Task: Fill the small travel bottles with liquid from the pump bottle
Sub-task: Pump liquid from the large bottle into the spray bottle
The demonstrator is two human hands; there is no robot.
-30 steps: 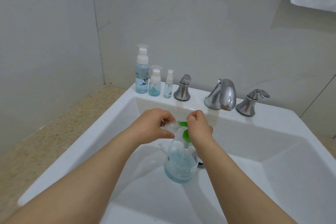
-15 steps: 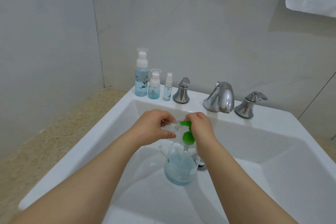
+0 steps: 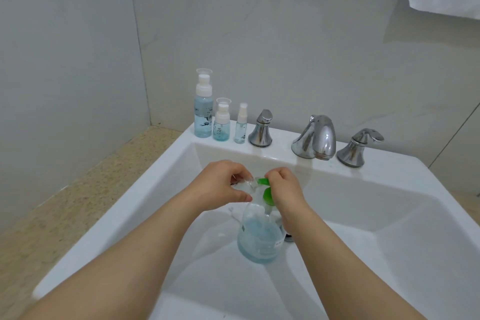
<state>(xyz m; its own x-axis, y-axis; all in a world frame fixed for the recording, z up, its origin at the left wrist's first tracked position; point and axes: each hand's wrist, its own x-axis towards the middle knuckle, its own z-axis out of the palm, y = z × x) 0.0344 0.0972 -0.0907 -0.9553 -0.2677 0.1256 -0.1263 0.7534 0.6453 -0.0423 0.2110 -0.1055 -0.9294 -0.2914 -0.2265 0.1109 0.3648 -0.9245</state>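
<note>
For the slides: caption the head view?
Left hand holds a small clear bottle at the green pump head; right hand grips it.

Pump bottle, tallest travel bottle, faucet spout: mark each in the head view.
Pump bottle [image 3: 259, 243]: head view, on its clear lower body.
Tallest travel bottle [image 3: 203, 118]: head view, on its blue-filled body.
Faucet spout [image 3: 319, 135]: head view, on its curved chrome top.

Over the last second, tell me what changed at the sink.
Nothing was taken hold of or let go, and nothing visibly moved; only the view shifted slightly. The left hand still holds the small clear bottle at the green nozzle of the pump bottle, the right hand still grips its pump head, and the three travel bottles stay on the sink rim.
</note>
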